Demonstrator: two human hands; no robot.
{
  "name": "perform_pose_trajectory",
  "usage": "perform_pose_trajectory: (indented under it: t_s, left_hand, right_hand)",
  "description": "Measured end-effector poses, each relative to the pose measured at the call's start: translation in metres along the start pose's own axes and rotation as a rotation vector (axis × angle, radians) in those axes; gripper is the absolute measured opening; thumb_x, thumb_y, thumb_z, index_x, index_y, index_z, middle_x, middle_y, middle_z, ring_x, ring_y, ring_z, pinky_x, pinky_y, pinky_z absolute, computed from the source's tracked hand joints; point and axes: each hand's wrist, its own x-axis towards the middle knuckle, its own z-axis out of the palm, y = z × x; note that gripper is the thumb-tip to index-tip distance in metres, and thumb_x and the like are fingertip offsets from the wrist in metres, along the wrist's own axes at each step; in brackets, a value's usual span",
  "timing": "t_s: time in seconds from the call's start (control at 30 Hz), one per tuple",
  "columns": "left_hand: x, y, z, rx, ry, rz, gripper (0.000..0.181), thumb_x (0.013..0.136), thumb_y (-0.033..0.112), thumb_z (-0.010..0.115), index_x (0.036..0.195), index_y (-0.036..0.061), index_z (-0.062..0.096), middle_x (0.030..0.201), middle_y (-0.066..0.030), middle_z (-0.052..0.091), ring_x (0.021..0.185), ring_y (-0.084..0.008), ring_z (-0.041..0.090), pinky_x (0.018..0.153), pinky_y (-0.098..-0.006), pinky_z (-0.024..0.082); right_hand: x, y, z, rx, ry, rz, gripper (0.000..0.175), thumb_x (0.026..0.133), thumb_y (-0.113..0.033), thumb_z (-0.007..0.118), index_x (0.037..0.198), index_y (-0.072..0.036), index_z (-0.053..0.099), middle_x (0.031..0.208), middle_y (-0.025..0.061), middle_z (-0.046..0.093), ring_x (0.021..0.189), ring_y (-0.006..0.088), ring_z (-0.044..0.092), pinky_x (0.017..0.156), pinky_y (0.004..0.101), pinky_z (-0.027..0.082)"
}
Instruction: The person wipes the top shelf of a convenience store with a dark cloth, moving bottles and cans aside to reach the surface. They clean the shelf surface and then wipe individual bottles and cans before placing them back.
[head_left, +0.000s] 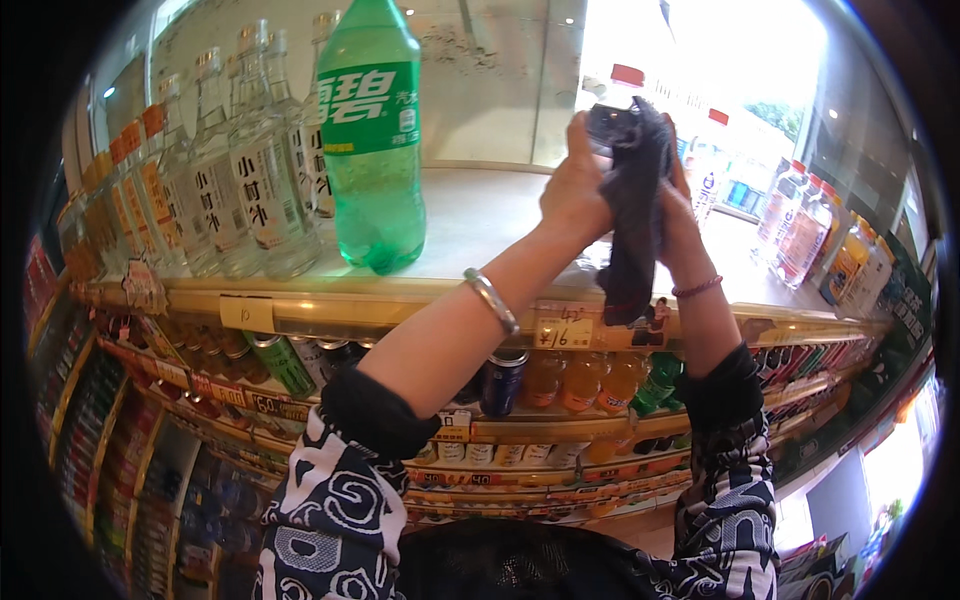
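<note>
Both hands are raised in front of me over the top shelf. My left hand (576, 184), with a bangle at its wrist, grips a small dark shiny object (611, 124) that I cannot identify. A dark cloth (637, 217) hangs from between the hands, down past the shelf's front edge. My right hand (681, 217) holds this cloth from the right side; most of its fingers are hidden behind the fabric. Just beyond the hands shows a clear bottle's red cap (627, 75), its body largely covered. Whether the hands touch that bottle, I cannot tell.
On the white top shelf (480, 202), a large green soda bottle (379, 180) stands left of my hands. Clear glass bottles (259, 187) crowd farther left. Red-capped plastic bottles (802, 225) stand right. Price tags (562, 330) line the edge. Lower shelves hold drinks, including a blue can (502, 382).
</note>
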Motion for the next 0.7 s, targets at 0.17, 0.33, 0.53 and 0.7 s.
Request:
perform_pose_trajectory:
  t_s: [0.17, 0.33, 0.53, 0.7]
  left_hand:
    - [-0.005, -0.001, -0.001, -0.020, -0.049, 0.156, 0.090, 0.087, 0.038, 0.066, 0.151, 0.0092, 0.010, 0.113, -0.0174, 0.066, 0.103, -0.0348, 0.066, 0.087, -0.0428, 0.052]
    - [-0.020, -0.007, -0.003, -0.135, -0.034, 0.034, 0.070, 0.091, 0.018, 0.065, 0.147, 0.0093, 0.023, 0.127, -0.0153, 0.058, 0.113, -0.0290, 0.060, 0.096, -0.0390, 0.051]
    - [-0.026, 0.005, -0.039, -0.263, -0.229, 0.180, 0.091, 0.082, 0.002, 0.071, 0.151, 0.0131, 0.014, 0.134, -0.0179, 0.052, 0.113, -0.0282, 0.061, 0.097, -0.0362, 0.052]
    - [-0.014, 0.009, -0.055, -0.620, -0.337, -0.196, 0.103, 0.073, -0.004, 0.079, 0.150, 0.0119, 0.013, 0.138, -0.0149, 0.051, 0.122, -0.0281, 0.057, 0.097, -0.0353, 0.052]
  right_hand:
    - [0.022, -0.038, 0.043, -0.421, 0.129, -0.111, 0.087, 0.083, -0.007, 0.074, 0.156, -0.012, 0.028, 0.122, 0.0094, 0.062, 0.106, 0.0157, 0.061, 0.093, 0.0279, 0.051]
    - [0.053, -0.039, 0.060, -0.851, 0.178, -0.227, 0.079, 0.084, -0.011, 0.073, 0.153, -0.013, 0.035, 0.124, 0.0094, 0.060, 0.111, 0.0182, 0.058, 0.093, 0.0302, 0.050]
    - [0.041, -0.013, 0.044, -0.147, 0.012, -0.141, 0.082, 0.086, -0.010, 0.072, 0.156, -0.016, 0.029, 0.124, 0.0100, 0.061, 0.106, 0.0168, 0.062, 0.091, 0.0270, 0.052]
    - [0.019, -0.009, 0.044, 0.068, 0.071, 0.112, 0.081, 0.090, -0.003, 0.064, 0.158, -0.020, 0.022, 0.135, 0.0114, 0.055, 0.111, 0.0183, 0.061, 0.094, 0.0296, 0.052]
